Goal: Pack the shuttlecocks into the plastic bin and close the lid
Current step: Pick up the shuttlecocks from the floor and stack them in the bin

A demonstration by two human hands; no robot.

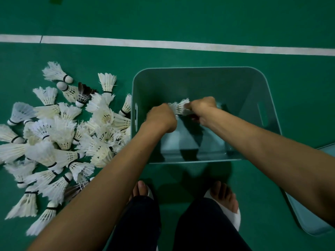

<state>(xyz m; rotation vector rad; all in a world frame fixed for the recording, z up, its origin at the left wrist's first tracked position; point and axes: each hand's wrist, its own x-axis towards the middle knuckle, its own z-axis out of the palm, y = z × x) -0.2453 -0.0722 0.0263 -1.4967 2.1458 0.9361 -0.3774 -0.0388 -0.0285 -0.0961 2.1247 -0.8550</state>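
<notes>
Both hands are down inside the open teal plastic bin [262, 113]. The left hand [160, 116] and the right hand [203, 107] are close together, backs up and fingers curled. Between them they grip a bunch of white shuttlecocks [181, 108], whose feathers stick out between the knuckles. The fingers hide most of the bunch, so it seems to be a few shuttlecocks, but the count cannot be told.

Left of the left hand, outside the bin wall, a large pile of shuttlecocks [54, 142] lies on the green floor [199, 24], with one dark-feathered among the white. The nearest ones touch the bin's side.

Below and to the right of the right hand, the lid [308, 214] lies on the floor beside the bin. Beyond the hands a white line [163, 44] crosses the floor. Below the hands are two feet [224, 198] in white slippers.
</notes>
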